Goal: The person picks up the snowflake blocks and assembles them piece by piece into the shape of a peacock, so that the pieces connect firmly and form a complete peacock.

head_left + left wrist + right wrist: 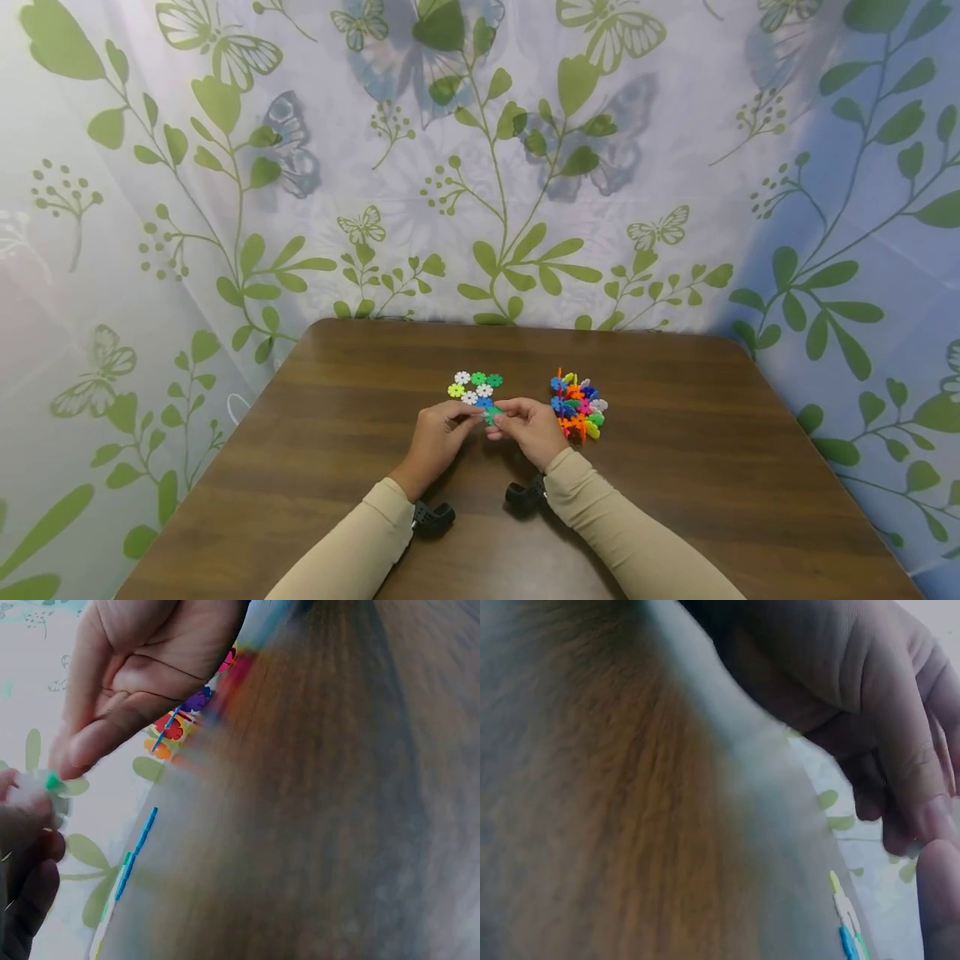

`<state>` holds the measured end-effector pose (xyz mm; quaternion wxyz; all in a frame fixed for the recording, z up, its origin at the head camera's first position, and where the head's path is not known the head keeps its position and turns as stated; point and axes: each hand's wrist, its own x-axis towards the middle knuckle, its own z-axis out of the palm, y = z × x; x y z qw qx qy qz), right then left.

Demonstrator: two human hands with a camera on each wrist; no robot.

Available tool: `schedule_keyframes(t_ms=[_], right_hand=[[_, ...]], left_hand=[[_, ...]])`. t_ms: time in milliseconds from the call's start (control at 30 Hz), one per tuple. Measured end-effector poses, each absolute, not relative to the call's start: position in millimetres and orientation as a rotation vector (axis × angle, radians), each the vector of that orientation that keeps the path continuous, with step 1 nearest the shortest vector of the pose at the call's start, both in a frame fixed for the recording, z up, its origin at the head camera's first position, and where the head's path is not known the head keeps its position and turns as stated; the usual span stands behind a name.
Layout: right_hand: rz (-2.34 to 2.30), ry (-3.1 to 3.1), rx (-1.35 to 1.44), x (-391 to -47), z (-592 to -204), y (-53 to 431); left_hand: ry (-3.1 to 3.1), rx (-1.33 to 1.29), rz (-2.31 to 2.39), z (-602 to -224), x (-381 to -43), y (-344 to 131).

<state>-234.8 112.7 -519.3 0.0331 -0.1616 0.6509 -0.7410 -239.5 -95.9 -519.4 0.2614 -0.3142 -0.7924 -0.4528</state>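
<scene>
Just above the table, my two hands meet fingertip to fingertip. My right hand (534,432) pinches a green flower-shaped plastic disc (492,415) between thumb and fingers. Opposite it, my left hand (435,439) pinches a pale, whitish disc (61,808), blurred and mostly covered by the fingers. In the left wrist view the two discs appear to touch; whether they interlock I cannot tell. Right beyond the hands lies a flat group of discs: a blue one (484,402), white ones (462,377), green ones (478,378) and a yellow one (455,390).
To the right of the hands is a heaped pile of multicoloured flower discs (581,404). Black devices (435,518) hang at both wrists, below the sleeves. The brown wooden table (337,375) ends at a leaf-patterned curtain (420,208).
</scene>
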Motion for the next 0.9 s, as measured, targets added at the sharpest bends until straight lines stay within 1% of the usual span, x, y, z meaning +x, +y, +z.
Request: schedule_keyframes(t_ms=[133,267,367,467,567,667,900], right_hand=[[-2.232,2.179,-0.462,-237.2,-519.8,113.5],[-2.061,2.557,-0.447,-241.0,-520.8,117.4],[-1.850,2.804,-0.513,-243.7,-524.0,119.7],[-1.589,2.926,-0.629,-245.2,-526.8,120.4],[-1.359,2.959,-0.768,-244.9,-527.2,120.9],[-1.249,2.973,-0.834,-243.6,-526.8,121.5],[-1.387,2.931,-0.759,-240.4,-526.5,124.4]], left_hand=[[-2.208,-0.704,-1.464,-520.4,-239.2,-94.3],[-2.211,-0.550,-1.605,-520.7,-241.8,-97.7],[-2.202,-0.446,-1.703,-521.6,-244.7,-102.7],[-2.177,-0.379,-1.809,-521.7,-245.8,-105.1],[-2.151,-0.361,-1.897,-520.9,-245.5,-105.5],[-2.115,-0.358,-1.979,-520.5,-245.2,-105.4],[-2.079,-0.399,-2.050,-520.4,-243.6,-103.4]])
